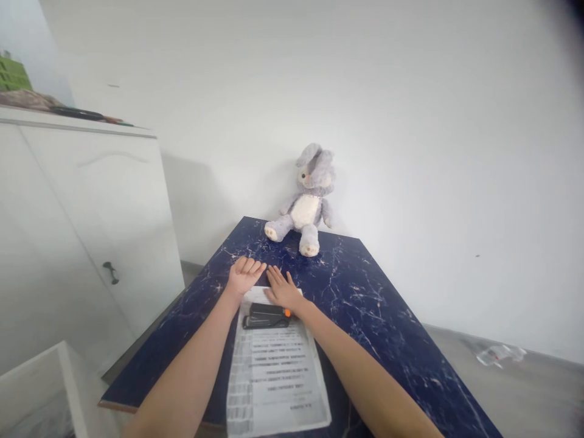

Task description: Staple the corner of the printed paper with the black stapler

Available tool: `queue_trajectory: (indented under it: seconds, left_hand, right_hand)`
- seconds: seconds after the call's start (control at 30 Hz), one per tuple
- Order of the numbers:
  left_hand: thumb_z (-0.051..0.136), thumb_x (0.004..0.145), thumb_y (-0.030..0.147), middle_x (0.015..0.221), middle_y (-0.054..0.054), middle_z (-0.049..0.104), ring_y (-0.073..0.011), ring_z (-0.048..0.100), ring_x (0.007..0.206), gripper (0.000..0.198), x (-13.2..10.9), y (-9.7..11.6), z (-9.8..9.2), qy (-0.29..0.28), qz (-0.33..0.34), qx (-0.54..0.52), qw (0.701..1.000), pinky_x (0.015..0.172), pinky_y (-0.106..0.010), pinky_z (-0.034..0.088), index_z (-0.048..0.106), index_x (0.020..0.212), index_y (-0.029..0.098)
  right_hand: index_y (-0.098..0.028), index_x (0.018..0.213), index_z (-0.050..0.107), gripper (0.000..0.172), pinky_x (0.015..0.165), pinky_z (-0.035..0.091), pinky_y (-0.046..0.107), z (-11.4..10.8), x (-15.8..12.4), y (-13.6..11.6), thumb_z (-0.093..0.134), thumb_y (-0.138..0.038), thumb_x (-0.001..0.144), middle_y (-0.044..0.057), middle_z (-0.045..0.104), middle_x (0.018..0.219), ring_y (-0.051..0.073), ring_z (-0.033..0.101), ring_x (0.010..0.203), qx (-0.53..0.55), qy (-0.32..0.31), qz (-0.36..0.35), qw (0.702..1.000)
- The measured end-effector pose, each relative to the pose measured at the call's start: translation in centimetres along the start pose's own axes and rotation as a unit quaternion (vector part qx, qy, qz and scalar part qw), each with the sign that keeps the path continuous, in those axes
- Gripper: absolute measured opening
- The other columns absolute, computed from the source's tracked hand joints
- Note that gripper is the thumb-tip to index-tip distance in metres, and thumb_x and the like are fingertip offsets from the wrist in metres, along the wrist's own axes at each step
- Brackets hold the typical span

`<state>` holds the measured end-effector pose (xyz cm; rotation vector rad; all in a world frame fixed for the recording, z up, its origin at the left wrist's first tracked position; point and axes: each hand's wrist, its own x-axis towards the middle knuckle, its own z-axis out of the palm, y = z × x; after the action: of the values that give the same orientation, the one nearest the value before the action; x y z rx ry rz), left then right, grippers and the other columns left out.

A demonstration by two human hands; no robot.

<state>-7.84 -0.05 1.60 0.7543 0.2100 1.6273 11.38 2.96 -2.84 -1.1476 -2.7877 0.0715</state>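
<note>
A printed sheet of paper [283,371] lies on the dark blue marbled table [383,328]. At its far left corner, my left hand [245,275] is closed with the fingers curled in; whatever may be inside is hidden. My right hand [283,291] rests open and flat over the sheet's far right corner, fingers stretched forward. Just below the hands, a black flat object [266,315] with an orange tip [287,312] lies across the paper; its exact kind is unclear. Neither hand visibly grips it, though my right wrist is close to the orange end.
A grey plush rabbit [306,210] sits at the table's far edge, against the white wall. To the left stands a white cabinet [137,213] with items on top. A white open box [68,389] is at lower left. Clear plastic [499,354] lies on the floor at right.
</note>
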Motion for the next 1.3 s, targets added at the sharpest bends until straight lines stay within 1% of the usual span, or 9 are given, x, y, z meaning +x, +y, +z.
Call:
queue_trajectory:
  seconds: [0.1,0.27,0.33,0.43,0.53,0.63,0.77,1.0,1.3]
  left_hand:
    - [0.056,0.091,0.023,0.049,0.002,0.003,-0.012,0.016,0.05,0.065,-0.2,-1.0,1.5,-0.03,-0.038,0.05,0.998,0.069,-0.035,0.036,0.007,0.049,0.017]
    - [0.059,0.081,0.016,0.045,0.002,0.014,-0.011,0.022,0.049,0.059,-1.0,-2.5,3.0,-0.165,-0.137,0.17,0.962,0.068,-0.036,0.034,0.015,0.042,0.018]
    - [0.061,0.074,0.015,0.044,0.002,0.02,-0.0109,0.025,0.049,0.052,-1.3,-3.3,3.2,-0.228,-0.196,0.237,0.924,0.065,-0.035,0.032,0.021,0.041,0.02]
    - [0.055,0.064,0.012,0.048,0.001,0.038,-0.012,0.035,0.051,0.029,-1.5,-4.8,3.4,-0.328,-0.247,0.371,0.833,0.061,-0.032,0.031,0.039,0.042,0.02]
    - [0.046,0.057,0.008,0.055,-0.001,0.056,-0.0124,0.049,0.056,0.016,-1.7,-6.2,3.5,-0.376,-0.182,0.514,0.749,0.064,-0.029,0.037,0.057,0.051,0.017]
    - [0.043,0.056,0.005,0.059,0.0,0.063,-0.0118,0.055,0.059,0.022,-1.9,-7.0,3.5,-0.383,-0.131,0.57,0.715,0.069,-0.026,0.041,0.063,0.055,0.016]
    - [0.044,0.06,0.001,0.063,-0.001,0.067,-0.0128,0.06,0.062,0.026,-2.1,-7.5,3.6,-0.384,-0.114,0.589,0.701,0.071,-0.024,0.044,0.066,0.058,0.016]
    - [0.047,0.06,0.0,0.062,-0.001,0.067,-0.014,0.062,0.062,0.026,-1.9,-7.9,3.3,-0.356,-0.103,0.596,0.712,0.072,-0.025,0.046,0.067,0.057,0.016]
    - [0.045,0.056,0.008,0.056,0.0,0.063,-0.0149,0.059,0.058,0.022,-1.8,-8.3,2.3,-0.354,-0.072,0.593,0.719,0.069,-0.026,0.046,0.065,0.054,0.018]
  right_hand:
    - [-0.014,0.171,0.026,0.07,0.129,0.019,0.066,-0.6,-4.1,2.7,0.035,-0.048,0.11,0.014,0.015,0.176,0.03,0.014,0.165,-0.011,-0.008,0.019,1.0]
    - [-0.016,0.169,0.031,0.065,0.131,0.02,0.06,-0.7,-9.8,6.0,0.029,-0.045,0.111,0.012,0.017,0.176,0.029,0.02,0.164,-0.027,-0.008,0.049,0.998]
    - [-0.017,0.169,0.032,0.065,0.131,0.02,0.058,-0.6,-10.9,6.3,0.028,-0.046,0.111,0.011,0.02,0.175,0.028,0.023,0.163,-0.025,0.001,0.038,0.999]
    - [-0.019,0.169,0.034,0.064,0.131,0.021,0.057,-0.8,-11.2,6.0,0.028,-0.047,0.112,0.01,0.025,0.174,0.028,0.024,0.163,-0.02,0.005,0.037,0.999]
    - [-0.02,0.169,0.034,0.064,0.131,0.021,0.057,-1.3,-11.1,5.6,0.028,-0.046,0.111,0.009,0.025,0.175,0.028,0.023,0.163,-0.025,-0.001,0.047,0.999]
    - [-0.019,0.169,0.033,0.064,0.132,0.02,0.057,-1.6,-11.0,5.6,0.029,-0.046,0.111,0.009,0.024,0.175,0.028,0.023,0.163,-0.021,-0.015,0.053,0.998]
    - [-0.022,0.169,0.033,0.065,0.132,0.019,0.055,-1.1,-11.1,6.1,0.03,-0.047,0.11,0.007,0.023,0.175,0.026,0.022,0.164,0.001,-0.017,0.051,0.999]
    - [-0.026,0.167,0.039,0.062,0.131,0.022,0.058,-0.9,-10.6,6.0,0.036,-0.043,0.107,0.007,0.031,0.173,0.026,0.026,0.162,0.024,-0.008,0.072,0.997]
    - [-0.032,0.158,0.054,0.058,0.128,0.033,0.052,-2.2,-10.3,5.1,0.052,-0.032,0.1,0.005,0.046,0.165,0.026,0.042,0.155,0.046,0.034,0.103,0.993]
